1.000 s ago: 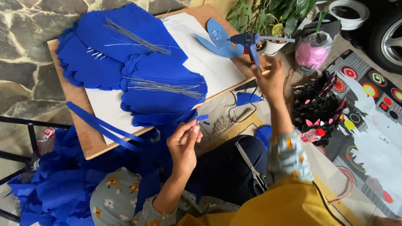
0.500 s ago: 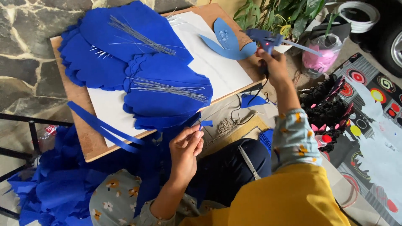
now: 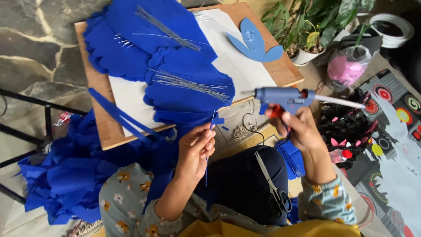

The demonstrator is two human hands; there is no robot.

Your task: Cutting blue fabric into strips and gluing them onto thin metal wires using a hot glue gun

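Blue felt petals (image 3: 175, 66) lie piled on the wooden worktop (image 3: 287, 70), thin silver wires (image 3: 188, 83) resting across them, with a cut leaf shape (image 3: 254, 41) at the far corner. The right hand (image 3: 298, 129) has its fingers clenched around a blue glue gun (image 3: 285, 96), one finger by the red trigger, nozzle pointing left above the worktop's near edge. The left hand (image 3: 197, 147) pinches a thin blue strip (image 3: 209, 145) upright between fingertips, over the lap and just below the worktop. To glue it well, I judge the nozzle should be brought close to the strip's upper end, the trigger squeezed gently for a small bead, and fingertips kept clear of the hot tip. Scissors (image 3: 274, 188) rest on the lap. Compared with half a second ago, the gun has come down from the far corner towards the strip, while the left hand has barely shifted.
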